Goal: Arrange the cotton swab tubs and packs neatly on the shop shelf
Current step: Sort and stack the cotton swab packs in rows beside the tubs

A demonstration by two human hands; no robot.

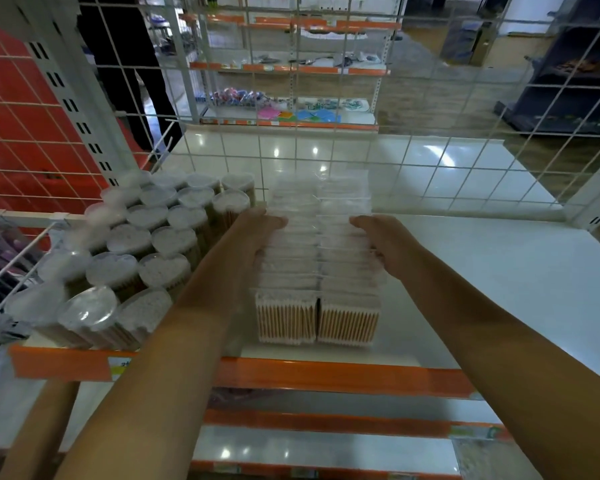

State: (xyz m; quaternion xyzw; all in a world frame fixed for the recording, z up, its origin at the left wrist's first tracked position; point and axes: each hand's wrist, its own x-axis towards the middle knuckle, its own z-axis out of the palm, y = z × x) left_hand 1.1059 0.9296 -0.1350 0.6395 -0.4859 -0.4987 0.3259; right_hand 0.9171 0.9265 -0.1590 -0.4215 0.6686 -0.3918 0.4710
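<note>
Two rows of clear cotton swab packs (317,268) stand upright on the white shelf (499,271), running from the front edge toward the wire back. My left hand (257,233) presses against the left side of the rows with straight fingers. On the right side my right hand (385,244) lies flat against the packs. Several round cotton swab tubs (142,247) with clear lids stand packed together on the left of the shelf, touching my left forearm.
A white wire grid (326,150) backs the shelf and another closes its left end. The orange price strip (326,375) runs along the front edge. Behind the grid stand more shelves and a person in dark clothes (125,64).
</note>
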